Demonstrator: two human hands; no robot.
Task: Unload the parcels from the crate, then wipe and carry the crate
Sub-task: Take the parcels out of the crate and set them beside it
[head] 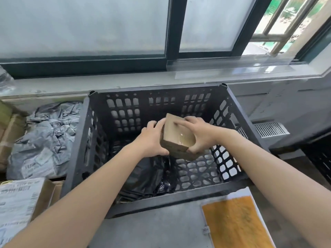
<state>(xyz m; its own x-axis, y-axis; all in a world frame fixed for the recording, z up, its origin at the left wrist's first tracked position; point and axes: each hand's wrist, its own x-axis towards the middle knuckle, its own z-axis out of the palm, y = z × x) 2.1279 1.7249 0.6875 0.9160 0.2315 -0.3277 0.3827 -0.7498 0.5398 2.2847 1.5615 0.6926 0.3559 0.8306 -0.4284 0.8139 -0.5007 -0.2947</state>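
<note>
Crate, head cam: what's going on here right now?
A person holds a small cardboard box in both hands, left hand on its left side and right hand gripping its right, within the black slotted crate. A black plastic-wrapped parcel lies on the crate's bottom, so unloading isn't finished. Grey mailer bags sit left of the crate.

We can read no text for certain anywhere. At the lower left of the frame, the white shipping label [17, 199] on the cardboard parcel [45, 196] carries lines of print and barcodes, all too blurred to make out. The pale label [33, 166] on the grey mailer bag [48, 133] at the left is just as smeared.
</note>
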